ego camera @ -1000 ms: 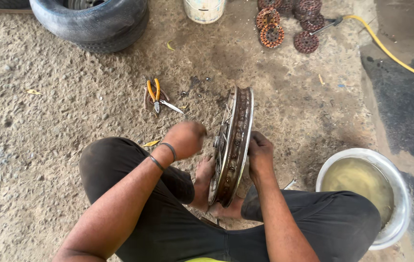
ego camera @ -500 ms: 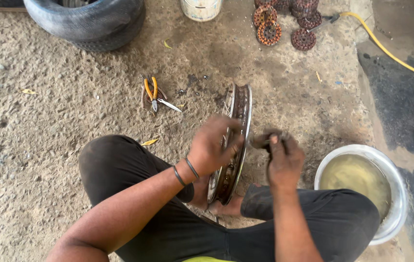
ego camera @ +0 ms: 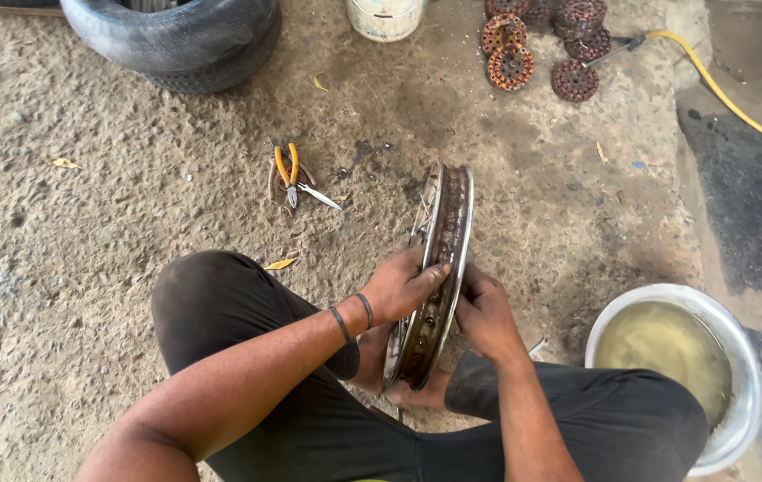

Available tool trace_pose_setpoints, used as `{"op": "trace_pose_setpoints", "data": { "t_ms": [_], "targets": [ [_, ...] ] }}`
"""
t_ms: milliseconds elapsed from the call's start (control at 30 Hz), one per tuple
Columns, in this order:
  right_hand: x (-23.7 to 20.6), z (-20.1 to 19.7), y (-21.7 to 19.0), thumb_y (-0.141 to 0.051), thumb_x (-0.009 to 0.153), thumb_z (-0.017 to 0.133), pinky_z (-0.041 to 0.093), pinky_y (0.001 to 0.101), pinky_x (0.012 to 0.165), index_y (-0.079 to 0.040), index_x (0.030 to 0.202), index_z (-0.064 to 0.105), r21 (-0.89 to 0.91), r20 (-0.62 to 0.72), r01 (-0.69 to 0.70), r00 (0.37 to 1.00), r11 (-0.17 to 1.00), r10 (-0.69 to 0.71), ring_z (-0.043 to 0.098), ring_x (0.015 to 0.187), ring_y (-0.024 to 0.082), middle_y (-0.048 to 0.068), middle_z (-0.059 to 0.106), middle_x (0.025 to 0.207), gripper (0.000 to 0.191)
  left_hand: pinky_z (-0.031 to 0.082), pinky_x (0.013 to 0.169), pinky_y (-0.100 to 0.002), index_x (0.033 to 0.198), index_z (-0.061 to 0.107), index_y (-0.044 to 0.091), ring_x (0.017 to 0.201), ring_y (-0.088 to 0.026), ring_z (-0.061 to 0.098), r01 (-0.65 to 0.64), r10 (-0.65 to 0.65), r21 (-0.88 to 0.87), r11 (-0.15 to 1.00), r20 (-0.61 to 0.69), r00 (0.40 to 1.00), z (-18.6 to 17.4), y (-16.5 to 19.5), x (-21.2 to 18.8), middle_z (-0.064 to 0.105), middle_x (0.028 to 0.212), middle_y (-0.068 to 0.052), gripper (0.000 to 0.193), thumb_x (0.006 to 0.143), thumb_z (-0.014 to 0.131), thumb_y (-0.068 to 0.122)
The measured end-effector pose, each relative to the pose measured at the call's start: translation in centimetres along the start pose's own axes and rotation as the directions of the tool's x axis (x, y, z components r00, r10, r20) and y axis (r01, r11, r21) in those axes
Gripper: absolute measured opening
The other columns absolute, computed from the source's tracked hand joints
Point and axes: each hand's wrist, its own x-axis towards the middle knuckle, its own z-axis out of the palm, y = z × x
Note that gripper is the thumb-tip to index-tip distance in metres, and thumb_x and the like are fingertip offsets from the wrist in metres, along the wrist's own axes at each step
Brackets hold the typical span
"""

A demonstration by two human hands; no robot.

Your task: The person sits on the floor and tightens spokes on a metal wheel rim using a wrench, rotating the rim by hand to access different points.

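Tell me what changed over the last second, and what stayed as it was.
Half a second ago the right hand was lifted off the wheel rim; now it has come back down and grips the rim's right side. The left hand shifted from the rim's upper left onto its edge, fingers over the channel. The rim stayed upright on edge. The pliers, tyre and water bowl did not move.
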Motion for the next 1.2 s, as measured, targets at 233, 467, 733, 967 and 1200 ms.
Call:
{"op": "trace_pose_setpoints", "data": {
  "t_ms": [233,467,733,967,1200],
  "targets": [
    [1.1,-0.9,3.0,-0.006,0.095,0.06,0.038,0.0221,0.045,-0.005,0.109,0.053,0.514,0.017,0.215,0.965,0.831,-0.261,0.049,0.054,0.005,-0.001,0.055,0.074,0.016,0.054,0.075,-0.043,0.098,0.07,0.001,0.082,-0.023,0.062,0.281,-0.241,-0.181,0.943,0.212,0.947,2.2,-3.2,1.5,0.067,0.085,-0.012,0.05,0.097,0.061,0.05],
    [1.4,-4.8,4.1,-0.007,0.082,0.073,0.054,0.0266,0.066,-0.007,0.1,0.056,0.206,0.157,0.213,0.956,0.955,-0.247,0.06,0.074,0.009,-0.001,0.057,0.081,0.024,0.052,0.079,-0.039,0.096,0.068,0.0,0.086,-0.021,0.059,0.205,-0.158,-0.197,0.959,0.231,0.96,4.1,-5.5,2.8,0.058,0.095,-0.01,0.053,0.098,0.059,0.052],
    [2.2,-6.7,5.5,-0.002,0.083,0.063,0.061,0.0346,0.064,-0.005,0.089,0.055,0.398,0.288,0.07,0.937,0.915,-0.198,0.069,0.073,0.018,0.006,0.065,0.077,0.011,0.051,0.077,-0.042,0.092,0.067,-0.003,0.081,-0.022,0.056,0.178,-0.155,-0.073,0.981,0.24,0.958,4.5,-5.7,3.3,0.056,0.093,-0.013,0.06,0.101,0.053,0.055],
    [2.4,-6.7,4.7,0.007,0.082,0.061,0.069,0.0321,0.065,-0.001,0.099,0.064,0.174,0.349,-0.102,0.936,0.979,0.035,0.076,0.07,0.022,0.013,0.075,0.08,0.019,0.05,0.075,-0.044,0.1,0.069,0.002,0.078,-0.024,0.056,0.117,-0.114,0.002,0.993,0.254,0.961,5.3,-5.2,4.4,0.054,0.09,-0.012,0.059,0.099,0.05,0.058],
    [3.6,-6.3,6.2,-0.007,0.086,0.073,0.058,0.0338,0.063,-0.003,0.106,0.06,0.592,0.334,0.035,0.899,0.805,-0.284,0.069,0.071,0.02,0.01,0.068,0.081,0.025,0.052,0.07,-0.041,0.086,0.064,0.001,0.076,-0.02,0.056,0.169,-0.14,-0.154,0.973,0.187,0.972,4.8,-5.6,5.0,0.055,0.083,-0.01,0.06,0.096,0.056,0.06]
  ]
}}
